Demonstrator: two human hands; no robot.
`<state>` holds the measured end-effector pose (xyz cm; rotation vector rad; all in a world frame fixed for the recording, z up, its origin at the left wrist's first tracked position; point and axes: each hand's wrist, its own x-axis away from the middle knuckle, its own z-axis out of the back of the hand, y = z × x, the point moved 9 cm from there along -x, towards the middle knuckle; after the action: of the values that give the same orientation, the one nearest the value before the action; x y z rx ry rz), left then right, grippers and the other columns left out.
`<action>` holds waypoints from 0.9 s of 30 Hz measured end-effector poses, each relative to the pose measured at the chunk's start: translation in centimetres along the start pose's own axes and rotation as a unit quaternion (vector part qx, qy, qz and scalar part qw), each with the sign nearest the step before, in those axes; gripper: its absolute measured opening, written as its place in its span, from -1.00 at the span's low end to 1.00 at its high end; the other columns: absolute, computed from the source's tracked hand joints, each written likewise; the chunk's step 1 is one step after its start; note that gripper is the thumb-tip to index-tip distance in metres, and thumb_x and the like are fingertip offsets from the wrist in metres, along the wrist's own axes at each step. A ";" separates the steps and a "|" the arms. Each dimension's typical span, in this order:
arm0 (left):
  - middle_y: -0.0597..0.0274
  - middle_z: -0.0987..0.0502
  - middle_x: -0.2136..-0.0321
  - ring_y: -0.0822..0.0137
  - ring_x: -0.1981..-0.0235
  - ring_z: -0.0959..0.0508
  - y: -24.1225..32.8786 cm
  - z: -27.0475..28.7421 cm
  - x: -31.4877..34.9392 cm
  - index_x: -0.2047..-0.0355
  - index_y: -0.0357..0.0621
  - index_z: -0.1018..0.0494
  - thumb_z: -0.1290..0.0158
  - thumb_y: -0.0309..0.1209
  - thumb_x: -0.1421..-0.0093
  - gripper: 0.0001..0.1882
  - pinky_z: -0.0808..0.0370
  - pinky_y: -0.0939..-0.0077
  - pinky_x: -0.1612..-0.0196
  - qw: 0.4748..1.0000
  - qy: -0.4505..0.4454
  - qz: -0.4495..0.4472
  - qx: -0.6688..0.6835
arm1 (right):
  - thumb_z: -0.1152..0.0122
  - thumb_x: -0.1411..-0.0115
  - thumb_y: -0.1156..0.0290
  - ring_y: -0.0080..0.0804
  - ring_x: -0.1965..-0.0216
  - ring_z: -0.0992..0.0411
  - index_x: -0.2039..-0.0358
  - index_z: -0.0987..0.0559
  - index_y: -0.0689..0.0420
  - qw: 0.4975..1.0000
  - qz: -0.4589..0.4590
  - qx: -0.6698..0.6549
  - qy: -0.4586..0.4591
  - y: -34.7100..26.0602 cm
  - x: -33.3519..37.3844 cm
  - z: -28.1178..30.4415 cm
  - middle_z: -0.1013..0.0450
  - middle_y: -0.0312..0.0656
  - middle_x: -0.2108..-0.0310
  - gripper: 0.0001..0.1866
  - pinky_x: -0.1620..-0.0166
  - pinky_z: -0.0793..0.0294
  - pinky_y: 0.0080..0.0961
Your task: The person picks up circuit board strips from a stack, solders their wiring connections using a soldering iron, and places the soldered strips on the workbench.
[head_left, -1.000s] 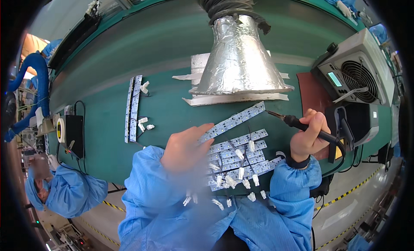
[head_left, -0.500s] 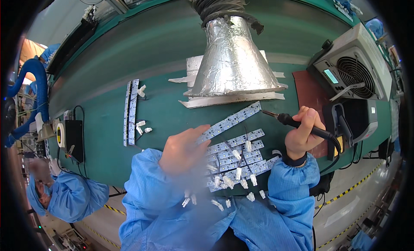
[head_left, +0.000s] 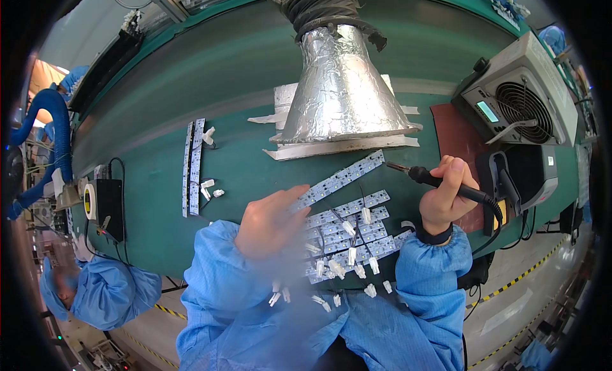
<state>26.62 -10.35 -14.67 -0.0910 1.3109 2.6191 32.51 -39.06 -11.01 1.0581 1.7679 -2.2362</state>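
Observation:
My left hand point(head_left: 271, 223) is closed on the near left end of a narrow white LED board point(head_left: 344, 179), which slants up and to the right over the green mat. In my right hand point(head_left: 447, 195) is a soldering iron point(head_left: 422, 176), gripped like a pen by its black handle. Its tip points left, close to the board's far right end; whether they touch I cannot tell. Just below lie several more LED boards point(head_left: 347, 210), overlapping, with thin dark wires and white plug connectors point(head_left: 336, 267) strewn over their near side. A blur hides part of my left sleeve.
A foil-covered fume hood point(head_left: 347, 84) stands behind the boards. At the right are a grey fan unit point(head_left: 519, 93) and a black iron stand point(head_left: 519, 179). Two upright LED boards point(head_left: 192, 167) and a black box point(head_left: 108, 208) lie left. Another person point(head_left: 102, 288) sits beyond.
My hands, the board and the iron hold nearly the same places. The person at the left has shifted their head slightly.

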 end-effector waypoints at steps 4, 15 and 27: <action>0.01 -0.58 0.44 0.17 0.51 -0.59 0.0 0.0 0.0 0.02 -0.25 -0.53 -0.22 -0.49 -0.11 -0.61 -0.53 0.35 0.38 1.000 0.000 0.003 -0.002 | 0.06 -0.34 0.40 -0.50 0.57 -0.25 0.67 -0.40 0.30 1.000 0.003 0.006 0.004 0.0 0.0 0.0 -0.34 -0.20 0.69 -0.58 0.32 -0.32 -0.45; -0.05 -0.63 0.35 0.18 0.39 -0.65 -0.3 0.1 -0.1 0.04 -0.31 -0.54 -0.25 -0.54 -0.08 -0.61 -0.54 0.42 0.27 1.000 -0.003 0.029 -0.009 | 0.06 -0.35 0.41 -0.50 0.54 -0.22 0.64 -0.34 0.26 0.993 -0.001 -0.055 0.102 1.3 -1.3 2.8 -0.26 -0.24 0.64 -0.61 0.37 -0.26 -0.54; 0.22 -0.54 0.62 0.60 0.69 -0.36 0.0 7.3 7.0 0.04 -0.32 -0.52 -0.02 -0.37 -0.31 -0.68 -0.25 0.72 0.61 0.930 0.133 0.222 0.261 | 0.00 -0.37 0.39 -0.48 0.45 -0.34 0.59 -0.41 0.27 0.975 -0.047 -0.152 0.153 5.0 -1.1 5.3 -0.37 -0.22 0.54 -0.64 0.32 -0.38 -0.56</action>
<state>20.12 -3.44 -11.35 -0.0734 2.3214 2.5416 33.34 -45.71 -14.06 1.3254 2.2364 -1.8387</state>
